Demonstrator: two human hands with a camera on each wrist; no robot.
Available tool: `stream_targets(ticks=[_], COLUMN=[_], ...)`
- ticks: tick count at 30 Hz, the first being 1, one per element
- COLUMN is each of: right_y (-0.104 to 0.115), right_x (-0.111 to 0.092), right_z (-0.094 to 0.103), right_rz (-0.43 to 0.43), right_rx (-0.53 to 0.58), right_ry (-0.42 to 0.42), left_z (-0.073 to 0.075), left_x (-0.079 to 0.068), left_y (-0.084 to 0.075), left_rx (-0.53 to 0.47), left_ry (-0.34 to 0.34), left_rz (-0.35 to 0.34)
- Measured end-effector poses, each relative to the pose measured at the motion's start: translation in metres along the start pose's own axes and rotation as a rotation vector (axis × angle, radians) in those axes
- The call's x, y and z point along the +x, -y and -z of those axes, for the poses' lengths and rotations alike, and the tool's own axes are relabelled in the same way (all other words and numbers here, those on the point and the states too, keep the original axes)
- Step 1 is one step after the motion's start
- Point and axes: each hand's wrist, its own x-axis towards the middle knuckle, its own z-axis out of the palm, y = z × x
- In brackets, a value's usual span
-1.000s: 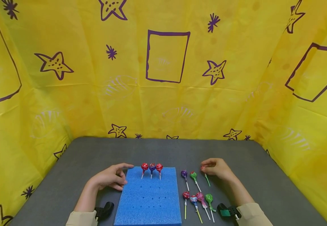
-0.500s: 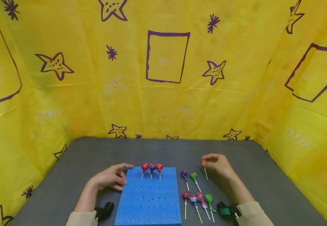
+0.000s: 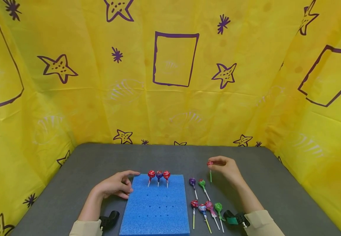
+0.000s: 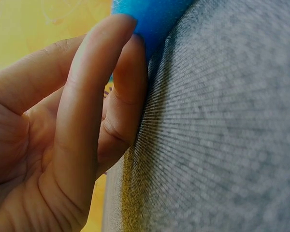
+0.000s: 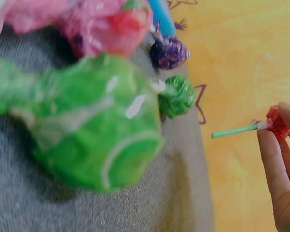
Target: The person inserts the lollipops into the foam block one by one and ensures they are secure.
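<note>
My right hand (image 3: 227, 168) pinches a lollipop (image 5: 237, 131) with a red wrapper and a green stick, raised above the table beyond the loose lollipops. Its stick points down in the head view. The left hand (image 3: 115, 185) touches the left side of a blue foam block (image 3: 154, 226), index finger reaching to the far left corner. In the left wrist view, fingertips (image 4: 123, 24) meet the blue foam. Three lollipops stand upright in the block's far row: a red one (image 3: 151, 174), a purple-blue one (image 3: 159, 174) and another red one (image 3: 166, 174). Rows of small holes mark the foam nearer the body.
Right of the block lie a purple lollipop (image 3: 192, 182) and a green lollipop (image 3: 202, 183). Nearer are a red one (image 3: 194, 204), a blue one (image 3: 202, 208), a pink one (image 3: 209, 206) and another green one (image 3: 218, 207). Yellow patterned cloth (image 3: 176, 108) surrounds the grey table (image 3: 99, 154).
My right hand has lifted the red lollipop off the table and moved it away from the body and slightly left, its stick turning more upright. The left hand has stayed put.
</note>
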Motion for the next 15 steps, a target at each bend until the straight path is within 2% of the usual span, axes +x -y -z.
stream_targets(ticks=[7,15], right_y=[0.01,0.014], right_x=[0.0,-0.001], right_z=[-0.007,-0.015], right_rz=[0.006,0.031], right_rx=[0.025,0.08], right_ry=[-0.029,-0.02], left_z=[0.0,-0.001], left_x=[0.0,0.0], left_y=[0.0,0.0], left_rx=[0.005,0.004], left_ry=[-0.006,-0.004], left_rz=[0.0,0.001])
